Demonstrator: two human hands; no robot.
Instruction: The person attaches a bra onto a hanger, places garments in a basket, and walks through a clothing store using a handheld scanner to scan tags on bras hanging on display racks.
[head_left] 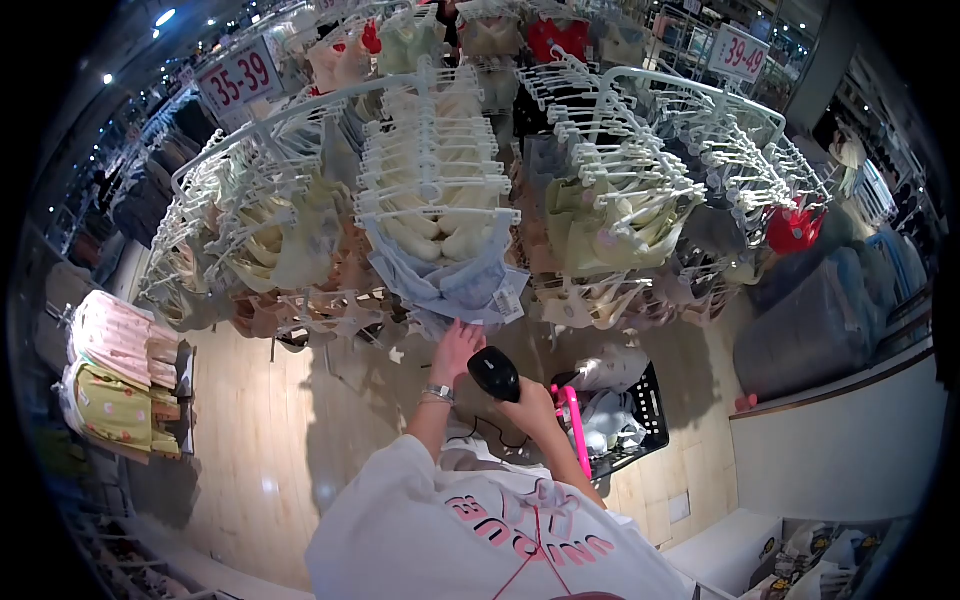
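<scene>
My right hand (528,408) is wrapped round the handle of a black handheld scanner (494,374), whose head points toward the rack. Beside it, my left hand (460,346) reaches up to the lower edge of a light blue garment (430,285); its fingertips are partly at the fabric, and the fingers look stretched out. A white tag (508,298) hangs at the right side of that garment. Behind the blue piece, a row of cream garments (428,190) hangs on white hangers.
Racks of green garments (610,225) and beige ones stand on both sides. A black basket (650,425) with a pink handle (574,430) and bagged items is on the floor at right. Folded pink clothes (115,335) lie at far left; a grey bin (810,330) stands right.
</scene>
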